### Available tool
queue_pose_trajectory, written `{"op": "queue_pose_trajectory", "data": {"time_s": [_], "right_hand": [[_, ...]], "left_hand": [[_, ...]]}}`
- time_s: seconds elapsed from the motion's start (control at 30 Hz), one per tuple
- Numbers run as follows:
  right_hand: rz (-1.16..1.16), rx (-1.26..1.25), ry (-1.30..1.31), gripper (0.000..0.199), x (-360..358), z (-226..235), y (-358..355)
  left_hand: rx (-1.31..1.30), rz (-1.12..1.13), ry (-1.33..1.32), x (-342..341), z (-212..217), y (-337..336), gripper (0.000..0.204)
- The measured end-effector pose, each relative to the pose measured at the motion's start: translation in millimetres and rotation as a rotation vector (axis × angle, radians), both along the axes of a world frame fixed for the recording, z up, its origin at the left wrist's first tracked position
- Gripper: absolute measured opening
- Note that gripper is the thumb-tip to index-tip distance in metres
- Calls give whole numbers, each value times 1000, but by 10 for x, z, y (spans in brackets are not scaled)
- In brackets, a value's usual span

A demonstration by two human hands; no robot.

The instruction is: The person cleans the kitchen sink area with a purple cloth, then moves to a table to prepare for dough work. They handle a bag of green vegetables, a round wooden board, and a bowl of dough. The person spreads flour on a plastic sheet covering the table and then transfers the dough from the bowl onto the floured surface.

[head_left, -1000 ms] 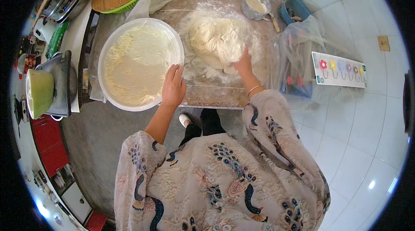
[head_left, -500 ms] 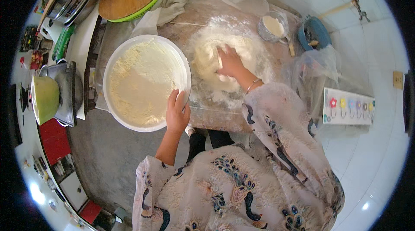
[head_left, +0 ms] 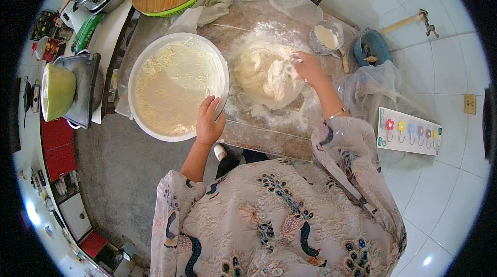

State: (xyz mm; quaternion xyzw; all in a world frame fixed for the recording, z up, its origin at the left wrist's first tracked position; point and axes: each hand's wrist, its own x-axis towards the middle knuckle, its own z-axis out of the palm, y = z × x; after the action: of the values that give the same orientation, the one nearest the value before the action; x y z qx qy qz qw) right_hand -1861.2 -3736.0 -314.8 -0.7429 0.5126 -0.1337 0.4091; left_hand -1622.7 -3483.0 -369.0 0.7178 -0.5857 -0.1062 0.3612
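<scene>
Head camera looks steeply down over the board [head_left: 259,137].

White bowl [head_left: 135,64]: big, round, shallow, upright, inside coated with pale crumbly flour residue; sits just left of dough, overhanging tabletop's [head_left: 269,140] left edge. Dough [head_left: 266,72]: pale cream lump, soft, uneven, flour-dusted, lying flat on tabletop amid scattered flour, just right of bowl, rim and lump near, contact unclear.

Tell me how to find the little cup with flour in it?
Start at the big white bowl, then cross the floury board past the dough. Just beyond the right hand stands the clear cup, the only see-through one, beside a blue bowl.
</scene>
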Motion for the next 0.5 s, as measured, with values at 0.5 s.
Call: {"op": "queue_pose_trajectory", "data": {"time_s": [0.5], "right_hand": [[386,-281,-275,24,1285,-531,502]], "left_hand": [[27,173,72,224,65,276,41]]}}
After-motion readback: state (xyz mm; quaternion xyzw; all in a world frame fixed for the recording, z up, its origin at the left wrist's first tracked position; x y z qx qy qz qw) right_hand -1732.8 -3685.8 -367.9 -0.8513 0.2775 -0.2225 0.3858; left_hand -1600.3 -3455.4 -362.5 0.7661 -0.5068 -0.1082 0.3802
